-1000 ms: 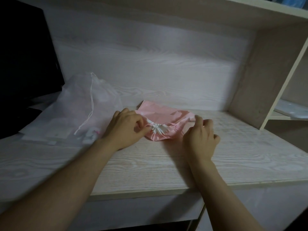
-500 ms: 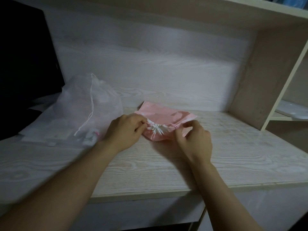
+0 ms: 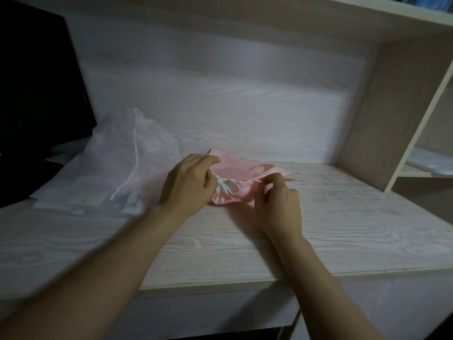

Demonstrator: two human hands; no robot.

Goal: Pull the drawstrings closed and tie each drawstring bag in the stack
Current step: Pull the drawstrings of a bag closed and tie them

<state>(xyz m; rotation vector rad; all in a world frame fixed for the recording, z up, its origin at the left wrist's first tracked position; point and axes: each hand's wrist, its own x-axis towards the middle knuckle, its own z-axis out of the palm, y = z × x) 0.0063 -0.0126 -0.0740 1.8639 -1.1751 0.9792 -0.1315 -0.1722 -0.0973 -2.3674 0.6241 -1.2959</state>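
On the desk [image 3: 343, 229], your left hand [image 3: 188, 182] pinches the gathered mouth of the pink bag [image 3: 245, 168]; your right hand [image 3: 277, 204] pinches its edge. If 1 grip slips, the mouth may reopen before the knot.

Drawstring bag [image 3: 247, 171] on table [image 3: 355, 229], centre, between left hand [image 3: 188, 185] and right hand [image 3: 279, 204] | larger bag [image 3: 117, 165] on table to its left | upright panel [image 3: 382, 114], side shelf [image 3: 416, 169] at right
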